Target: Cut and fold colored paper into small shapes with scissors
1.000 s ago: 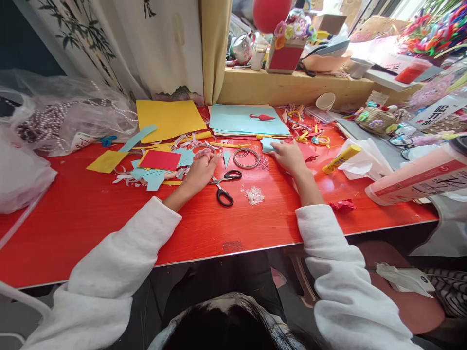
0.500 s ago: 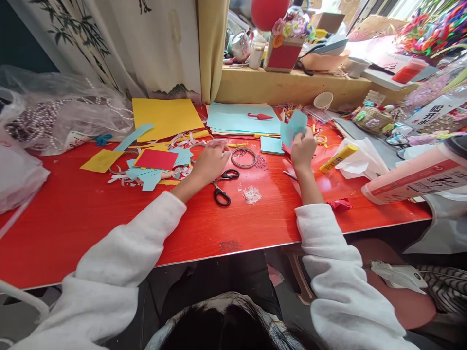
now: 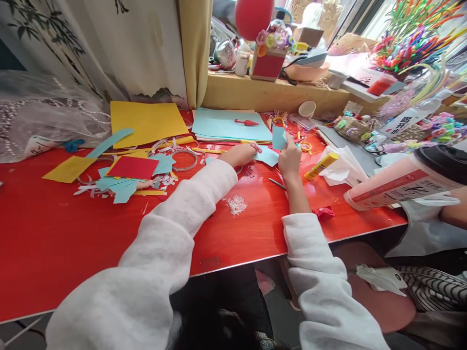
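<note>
My right hand (image 3: 291,158) is closed on a piece of light blue paper (image 3: 278,137), held upright between thumb and fingers. Just to its left, my left hand (image 3: 239,155) reaches over the table with its fingers drawn in at the edge of light blue paper squares (image 3: 268,156). A small pink loop (image 3: 255,147) shows at the left fingers; whether it is worn or held I cannot make out. The left fingertips are partly hidden. A thin grey stick (image 3: 277,183) lies below the right hand, and a yellow glue stick (image 3: 321,166) lies to its right.
Yellow sheets (image 3: 148,121) and light blue sheets (image 3: 219,124) lie at the back, with a red paper piece (image 3: 248,122) on top. Paper scraps (image 3: 126,184), a red square (image 3: 133,167) and a hoop (image 3: 184,160) are at left. A large pink bottle (image 3: 394,187) stands tilted at right.
My left hand has moved right to the blue squares, and its sleeve now covers the black-handled scissors. The blue paper in my right hand has turned and lowered slightly. The view has shifted.
</note>
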The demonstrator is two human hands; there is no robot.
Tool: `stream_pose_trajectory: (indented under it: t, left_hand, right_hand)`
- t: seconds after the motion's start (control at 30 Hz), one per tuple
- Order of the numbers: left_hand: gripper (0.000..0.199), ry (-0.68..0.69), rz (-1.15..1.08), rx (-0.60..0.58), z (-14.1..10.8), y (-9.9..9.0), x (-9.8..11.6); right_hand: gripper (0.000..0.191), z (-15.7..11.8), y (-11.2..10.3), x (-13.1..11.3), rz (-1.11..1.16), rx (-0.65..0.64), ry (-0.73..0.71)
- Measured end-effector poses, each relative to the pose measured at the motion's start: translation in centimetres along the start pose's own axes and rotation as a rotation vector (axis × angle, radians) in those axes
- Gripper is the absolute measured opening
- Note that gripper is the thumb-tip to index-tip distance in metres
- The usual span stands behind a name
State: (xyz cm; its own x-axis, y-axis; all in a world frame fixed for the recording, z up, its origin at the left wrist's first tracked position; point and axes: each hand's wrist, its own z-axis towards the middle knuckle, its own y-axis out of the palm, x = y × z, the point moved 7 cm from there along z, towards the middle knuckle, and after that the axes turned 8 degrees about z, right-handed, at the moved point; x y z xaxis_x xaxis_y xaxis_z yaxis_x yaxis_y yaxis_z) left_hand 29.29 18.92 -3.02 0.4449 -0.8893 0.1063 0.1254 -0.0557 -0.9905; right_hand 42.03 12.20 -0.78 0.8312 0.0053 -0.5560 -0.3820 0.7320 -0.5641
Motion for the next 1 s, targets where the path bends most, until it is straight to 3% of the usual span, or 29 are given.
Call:
stream_pose_trajectory:
  t: [0.33, 0.53, 0.67, 0.73, 0.87, 0.93, 1.0]
  left_hand:
    - [0.038, 0.129, 0.130, 0.032, -0.3, -1.6, 1.0]
    - [0.040, -0.006, 0.303, 0.143, -0.6, -2.9, 1.3]
    - [0.036, -0.148, 0.298, 0.256, -1.3, -6.0, 0.2]
    - [0.031, -0.253, 0.240, 0.332, -2.3, -8.1, -1.1]
    - [0.020, -0.478, -0.066, 0.607, -7.1, -11.7, -4.7]
    - [0.014, -0.528, -0.320, 0.701, -10.2, -11.7, -6.0]
    - [0.024, -0.582, -0.498, 0.727, -13.3, -10.8, -6.7]
  right_hand:
    - [0.057, 0.0, -0.5, 0.7, -0.060, 0.041, 0.092]
    - [0.056, 0.2, -0.9, 0.6, -0.099, 0.054, 0.112]
    - [0.057, 0.2, -1.4, 0.0, -0.148, 0.114, 0.109]
    - [0.057, 0.0, -0.4, -1.1, -0.189, 0.037, 0.010]
    - [0.051, -1.8, 3.7, -2.3, -0.318, -0.349, -0.145]
    - [0.054, -2.5, 4.9, -2.1, -0.340, -0.488, -0.112]
    - [0.065, -2.6, 4.7, -2.6, -0.295, -0.472, -0.090]
